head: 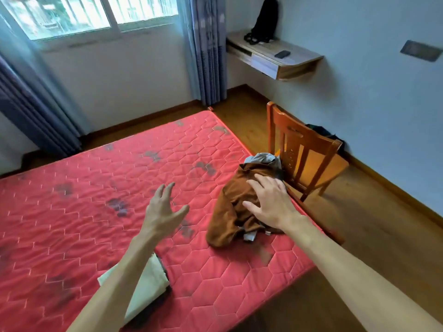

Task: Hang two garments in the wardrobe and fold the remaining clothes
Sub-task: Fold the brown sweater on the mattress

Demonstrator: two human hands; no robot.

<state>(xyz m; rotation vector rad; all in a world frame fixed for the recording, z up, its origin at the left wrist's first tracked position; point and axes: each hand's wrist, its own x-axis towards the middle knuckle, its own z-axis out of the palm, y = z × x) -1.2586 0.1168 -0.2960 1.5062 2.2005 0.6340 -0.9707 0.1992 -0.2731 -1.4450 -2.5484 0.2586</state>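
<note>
Head view: on the mattress [96, 188], the brown garment [230, 207] lies crumpled near its right edge. The right hand [271, 202] rests on it, fingers spread; the left hand [163, 209] hovers spread, empty. Best drag it centre and flatten it before folding.

Daylight comes through a barred window [91, 15] flanked by blue curtains [206, 51]. Pale walls [371, 97] meet a wooden floor [374, 231]. A red quilted mattress [84, 178] fills the foreground; a wooden chair [302, 149] stands just beside it, and a wall-mounted desk [282, 62] holds a black backpack [266, 20]
</note>
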